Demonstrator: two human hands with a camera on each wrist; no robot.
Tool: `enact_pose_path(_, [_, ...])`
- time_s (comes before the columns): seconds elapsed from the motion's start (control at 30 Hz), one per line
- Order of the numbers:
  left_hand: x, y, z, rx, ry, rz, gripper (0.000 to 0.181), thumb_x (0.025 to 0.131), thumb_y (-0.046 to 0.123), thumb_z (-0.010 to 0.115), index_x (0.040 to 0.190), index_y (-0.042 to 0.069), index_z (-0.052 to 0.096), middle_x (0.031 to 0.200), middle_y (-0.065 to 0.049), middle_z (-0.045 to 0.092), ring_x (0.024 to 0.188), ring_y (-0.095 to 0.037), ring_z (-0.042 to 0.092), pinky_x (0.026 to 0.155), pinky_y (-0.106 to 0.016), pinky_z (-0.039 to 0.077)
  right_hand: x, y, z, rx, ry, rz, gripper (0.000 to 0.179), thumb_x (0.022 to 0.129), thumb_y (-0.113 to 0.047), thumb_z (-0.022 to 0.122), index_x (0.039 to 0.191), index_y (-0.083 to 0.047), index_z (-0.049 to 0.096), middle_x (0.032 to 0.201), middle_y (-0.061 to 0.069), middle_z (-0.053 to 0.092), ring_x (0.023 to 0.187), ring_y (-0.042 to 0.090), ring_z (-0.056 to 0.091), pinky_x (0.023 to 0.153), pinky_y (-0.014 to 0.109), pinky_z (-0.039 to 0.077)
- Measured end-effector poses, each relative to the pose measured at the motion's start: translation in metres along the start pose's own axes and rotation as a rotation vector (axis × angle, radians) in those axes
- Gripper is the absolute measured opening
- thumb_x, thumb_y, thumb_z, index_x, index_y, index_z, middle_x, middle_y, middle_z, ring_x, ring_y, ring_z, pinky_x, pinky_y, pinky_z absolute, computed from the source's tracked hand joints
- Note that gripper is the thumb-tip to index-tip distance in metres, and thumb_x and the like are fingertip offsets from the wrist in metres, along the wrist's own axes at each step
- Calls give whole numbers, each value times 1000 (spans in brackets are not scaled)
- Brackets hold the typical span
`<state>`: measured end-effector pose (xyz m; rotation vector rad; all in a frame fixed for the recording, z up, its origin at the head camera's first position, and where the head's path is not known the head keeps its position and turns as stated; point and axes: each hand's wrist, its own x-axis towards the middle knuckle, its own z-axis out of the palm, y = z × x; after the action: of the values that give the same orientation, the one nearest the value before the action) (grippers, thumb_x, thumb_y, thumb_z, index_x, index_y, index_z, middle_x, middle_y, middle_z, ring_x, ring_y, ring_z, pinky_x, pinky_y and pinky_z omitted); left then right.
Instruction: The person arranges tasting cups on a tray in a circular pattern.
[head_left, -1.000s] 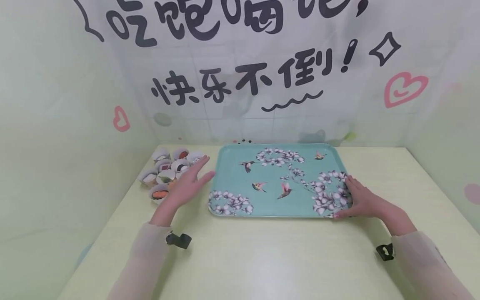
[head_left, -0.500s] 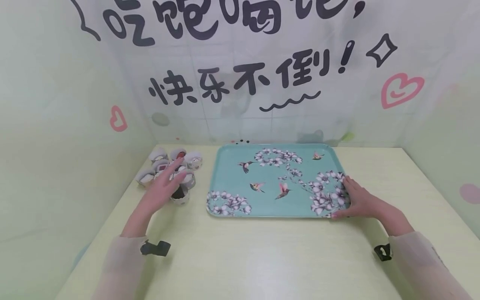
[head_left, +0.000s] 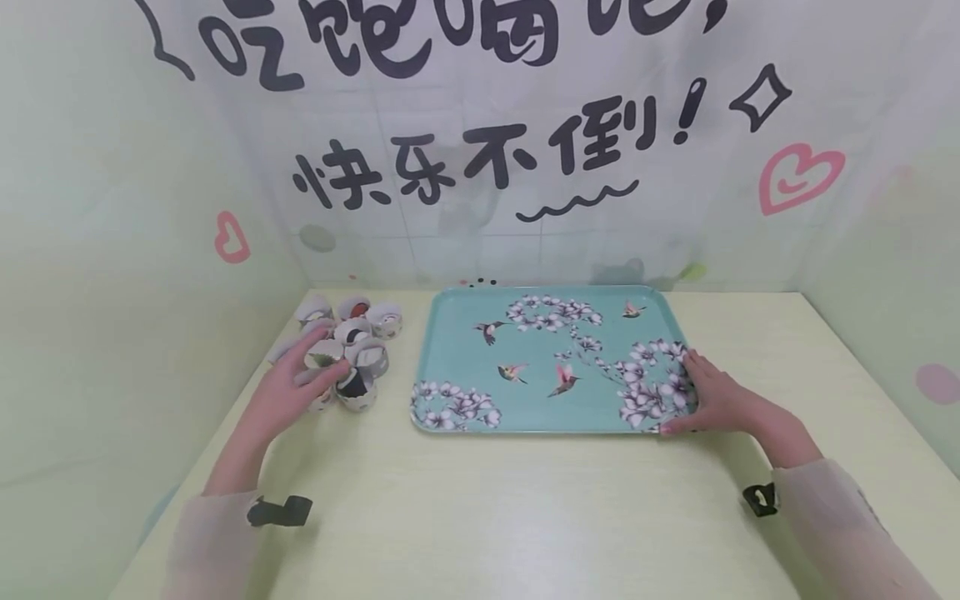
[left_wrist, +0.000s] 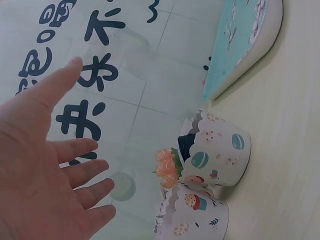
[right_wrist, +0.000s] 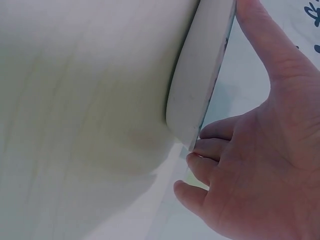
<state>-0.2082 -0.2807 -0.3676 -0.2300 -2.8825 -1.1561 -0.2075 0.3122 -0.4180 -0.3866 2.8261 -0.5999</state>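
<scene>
My left hand (head_left: 281, 396), fingers spread and loosely bent, hovers over the front left of a cluster of paper baking cups (head_left: 358, 400). Its palm shows with nothing in it in the left wrist view. The cups hold small sushi-like pieces; one printed cup (left_wrist: 222, 152) has a dark piece, with an orange piece (left_wrist: 167, 167) showing behind it. Some cups are partly hidden by the hand. My right hand (head_left: 723, 406) rests at the near right corner of a turquoise tray (head_left: 457, 350), thumb along the front edge and fingers at the side rim (right_wrist: 200, 75).
The tray lies flat on a pale table (head_left: 510, 508), with flowers and birds printed on it. Behind stands a printed backdrop (head_left: 465, 250), and pale side walls rise left and right. A dark wrist camera (head_left: 281, 511) is strapped to each sleeve.
My left hand has moved left and toward me, from beside the tray to the near left of the cups, uncovering the cups on the right. My right hand stays at the tray corner.
</scene>
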Motion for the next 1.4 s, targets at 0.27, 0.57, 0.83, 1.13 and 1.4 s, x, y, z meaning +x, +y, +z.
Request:
enact_pose_path(0.27, [-5,-10,-2,-9,60,-71,85,93,45,67,160,19,21,164,-22,23,142,-54,33,107,-73,32,-1,2,-9,-15,5,7,131,70,-46,87,145,26,8,152,49,6,140,65,10,114,74,17])
enact_pose_path(0.57, [-2,-24,-3,-1,72,-127,87,93,44,67,159,9,22,161,-30,21,145,-56,23,113,-71,27,-2,4,-13,-19,16,-3,131,69,-46,88,145,26,9,151,50,7,139,65,11,113,74,18])
enact_pose_path(0.83, [-17,-43,-8,-3,48,-164,87,95,44,65,160,10,18,159,-32,24,143,-57,25,109,-73,29,2,-1,0,7,-6,-5,131,70,-47,87,146,25,10,152,49,8,141,64,11,114,75,16])
enact_pose_path(1.13, [-14,-56,-3,-26,3,-202,88,97,47,61,159,4,16,160,-33,19,144,-58,22,112,-71,28,0,-2,0,-14,-9,21,130,70,-48,87,146,25,11,153,48,9,141,63,12,114,75,17])
enact_pose_path(1.4, [-11,-64,2,-22,-12,-215,87,95,44,65,159,7,20,160,-32,21,143,-58,24,110,-71,31,1,-3,-2,-13,-15,30,131,70,-48,86,147,24,10,153,47,7,141,63,11,113,76,15])
